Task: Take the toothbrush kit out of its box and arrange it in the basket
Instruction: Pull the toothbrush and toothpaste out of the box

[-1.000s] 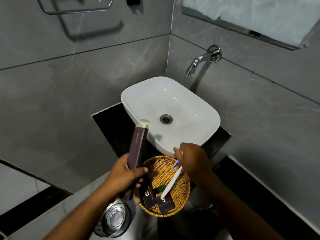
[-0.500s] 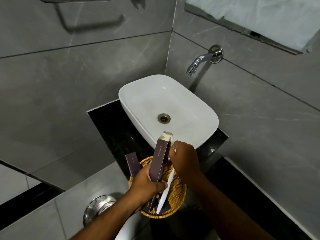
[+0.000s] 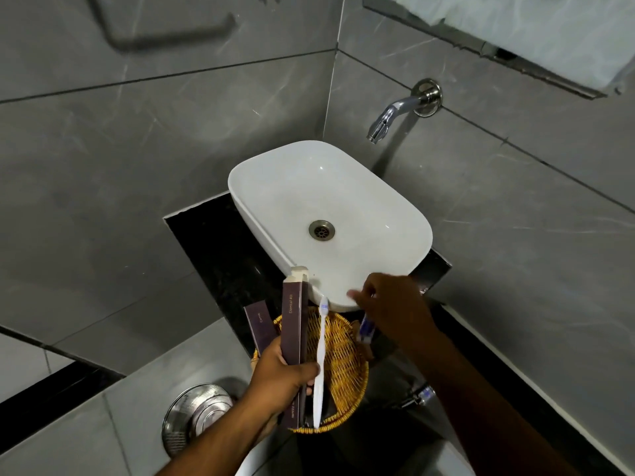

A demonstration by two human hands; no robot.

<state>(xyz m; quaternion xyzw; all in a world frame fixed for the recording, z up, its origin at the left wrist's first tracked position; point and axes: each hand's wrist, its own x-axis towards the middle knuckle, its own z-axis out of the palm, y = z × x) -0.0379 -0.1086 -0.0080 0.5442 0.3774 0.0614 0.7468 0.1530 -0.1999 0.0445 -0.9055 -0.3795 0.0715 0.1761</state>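
The left hand (image 3: 285, 376) clamps the opened box (image 3: 294, 341) and the toothbrush (image 3: 321, 355) over the basket (image 3: 347, 365) (keeping both handy); the right hand (image 3: 391, 310) pinches a small tube (image 3: 366, 329) at the basket's right rim, ready to set down.

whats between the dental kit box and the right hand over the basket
In the head view, the white toothbrush stands between the dental kit box and the right hand, above the wicker basket.

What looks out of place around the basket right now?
The comb box leans on the basket's rim, half out. The left hand pins the toothbrush against the open dental kit box, not laid down.
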